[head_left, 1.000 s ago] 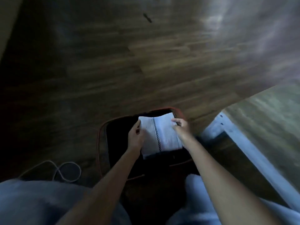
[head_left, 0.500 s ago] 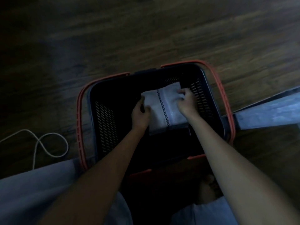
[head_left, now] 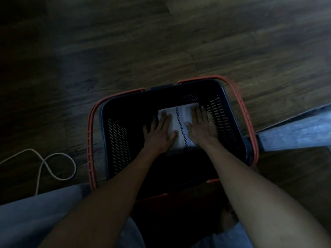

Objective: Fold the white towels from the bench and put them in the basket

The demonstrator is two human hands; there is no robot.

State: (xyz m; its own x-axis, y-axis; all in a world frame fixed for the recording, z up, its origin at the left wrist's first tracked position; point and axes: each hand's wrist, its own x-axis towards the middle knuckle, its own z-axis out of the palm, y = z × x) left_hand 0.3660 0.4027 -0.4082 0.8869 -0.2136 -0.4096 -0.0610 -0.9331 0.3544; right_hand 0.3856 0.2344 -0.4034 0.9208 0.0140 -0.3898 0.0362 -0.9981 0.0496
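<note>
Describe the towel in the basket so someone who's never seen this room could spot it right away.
Find the dark slotted basket with orange handles on the wooden floor. Inside, far right, a folded white towel lies under the flat left hand and right hand. It is the only pale thing inside, with a dotted dark stripe.

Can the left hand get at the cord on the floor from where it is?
Probably not directly: the left hand lies flat on the towel inside the basket, whose left wall stands between it and the cord. It must lift out first.
</note>
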